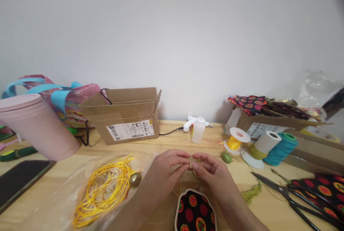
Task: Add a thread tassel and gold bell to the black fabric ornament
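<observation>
My left hand [172, 166] and my right hand [211, 170] meet in the middle, fingertips pinched close together. Between them is a thin cord, mostly hidden by the fingers; a greenish bit curves below the right fingers and a yellow strand [176, 192] hangs by the left. Just beneath the hands lies a black fabric pouch [196, 211] with red and orange flower patterns and a pale edge. Left of my left wrist, a brass-coloured bell [135, 179] rests beside a bundle of yellow cord [107, 188] on a clear plastic bag [64, 188].
Scissors [282, 189], a green tassel [252, 192] and patterned fabric [322, 188] lie right. Behind stand thread spools [281, 148], a yellow cord spool [234, 143], a white bottle [198, 130] and a glue gun [189, 123]. Leftward are a cardboard box [129, 116], pink tumbler [40, 127] and phone [21, 182].
</observation>
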`<state>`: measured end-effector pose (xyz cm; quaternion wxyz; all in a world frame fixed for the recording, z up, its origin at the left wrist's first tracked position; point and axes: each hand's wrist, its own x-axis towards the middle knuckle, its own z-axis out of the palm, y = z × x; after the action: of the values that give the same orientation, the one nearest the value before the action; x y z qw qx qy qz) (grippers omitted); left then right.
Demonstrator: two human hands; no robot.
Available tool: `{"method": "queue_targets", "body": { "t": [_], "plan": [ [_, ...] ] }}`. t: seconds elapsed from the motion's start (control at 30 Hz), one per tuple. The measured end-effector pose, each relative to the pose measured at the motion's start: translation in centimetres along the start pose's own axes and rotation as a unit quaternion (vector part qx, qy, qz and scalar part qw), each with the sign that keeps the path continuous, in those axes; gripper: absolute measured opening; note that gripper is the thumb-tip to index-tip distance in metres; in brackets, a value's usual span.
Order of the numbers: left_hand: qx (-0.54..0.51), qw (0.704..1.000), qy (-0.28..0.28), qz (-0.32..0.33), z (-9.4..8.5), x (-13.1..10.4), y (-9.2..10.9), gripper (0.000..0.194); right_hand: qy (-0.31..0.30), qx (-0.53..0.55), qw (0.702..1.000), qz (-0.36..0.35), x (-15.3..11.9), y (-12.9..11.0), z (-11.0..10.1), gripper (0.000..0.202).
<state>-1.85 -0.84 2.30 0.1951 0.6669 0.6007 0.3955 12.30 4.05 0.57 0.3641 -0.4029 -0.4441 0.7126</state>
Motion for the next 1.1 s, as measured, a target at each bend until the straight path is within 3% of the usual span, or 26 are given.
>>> {"method": "queue_targets", "body": {
  "t": [0.3, 0.63, 0.83, 1.1],
  "plan": [
    [0.065, 0.995, 0.013, 0.079, 0.15, -0.14, -0.35, 0.015, -0.001, 0.001, 1.0, 0.011, 0.15, -0.02, -0.02, 0.047],
    [0.127, 0.981, 0.013, 0.143, -0.16, -0.23, -0.22, 0.015, -0.016, -0.018, 0.999, -0.029, 0.07, 0.23, 0.0, 0.039],
    [0.098, 0.991, 0.019, 0.085, -0.27, -0.17, 0.02, 0.013, 0.001, -0.028, 0.998, -0.051, 0.1, -0.06, 0.08, 0.031],
    [0.006, 1.0, -0.025, -0.015, -0.52, -0.24, -0.02, 0.021, 0.0, -0.038, 0.998, -0.057, -0.04, -0.29, 0.23, 0.027]
  ]
}}
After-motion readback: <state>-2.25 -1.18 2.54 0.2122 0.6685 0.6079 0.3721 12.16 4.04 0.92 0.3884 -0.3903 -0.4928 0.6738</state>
